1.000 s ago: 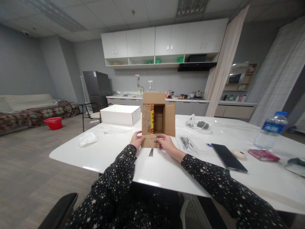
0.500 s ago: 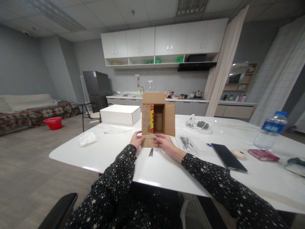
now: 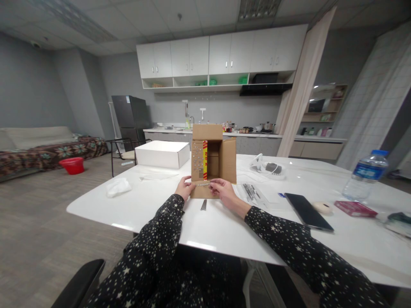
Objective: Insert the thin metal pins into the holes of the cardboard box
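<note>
**Both hands pinch silvery strip at box flap**

Just short of the grips, thin dark sticks lie on the tabletop. Left hand and right hand reach forward with wrists low, and each grip is clenched on one end of the strip. The strip spans between the grips with its long axis left-right, so both hands are equally near. It touches the lowered front flap of the cardboard box, which is just beyond and opens toward the grips. A white box is farther left, and a phone is well right.
</note>
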`<state>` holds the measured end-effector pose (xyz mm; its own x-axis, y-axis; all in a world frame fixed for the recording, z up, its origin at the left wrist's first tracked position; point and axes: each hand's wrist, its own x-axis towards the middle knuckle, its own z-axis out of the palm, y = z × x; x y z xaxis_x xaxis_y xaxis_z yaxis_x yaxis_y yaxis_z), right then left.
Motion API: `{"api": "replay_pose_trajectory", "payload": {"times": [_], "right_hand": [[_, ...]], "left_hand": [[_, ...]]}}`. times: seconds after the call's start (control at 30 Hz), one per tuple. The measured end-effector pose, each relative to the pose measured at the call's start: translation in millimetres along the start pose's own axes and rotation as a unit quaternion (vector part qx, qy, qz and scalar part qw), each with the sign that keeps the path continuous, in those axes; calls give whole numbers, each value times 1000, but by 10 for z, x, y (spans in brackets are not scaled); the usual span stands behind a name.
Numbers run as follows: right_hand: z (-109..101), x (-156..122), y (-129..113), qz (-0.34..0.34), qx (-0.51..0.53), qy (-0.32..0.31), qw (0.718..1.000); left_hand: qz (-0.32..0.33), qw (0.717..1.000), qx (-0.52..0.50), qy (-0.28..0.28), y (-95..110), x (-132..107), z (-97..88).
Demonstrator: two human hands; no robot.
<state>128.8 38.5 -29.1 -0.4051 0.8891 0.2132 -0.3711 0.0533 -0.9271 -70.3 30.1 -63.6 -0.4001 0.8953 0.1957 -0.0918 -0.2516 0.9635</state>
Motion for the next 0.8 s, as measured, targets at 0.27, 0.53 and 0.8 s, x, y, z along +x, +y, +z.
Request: {"api": "replay_pose_trajectory", "payload": {"times": [0.27, 0.53, 0.8], "right_hand": [[46, -19, -19, -40, -9, -22, 999], [70, -77, -64, -74, -71, -47, 994], [147, -191, -95, -63, -106, -103, 987]], "left_hand": [[2, 1000, -2, -2, 29, -12, 9], [2, 1000, 10, -3, 35, -16, 0], [8, 1000, 15, -6, 20, -15, -4]]}}
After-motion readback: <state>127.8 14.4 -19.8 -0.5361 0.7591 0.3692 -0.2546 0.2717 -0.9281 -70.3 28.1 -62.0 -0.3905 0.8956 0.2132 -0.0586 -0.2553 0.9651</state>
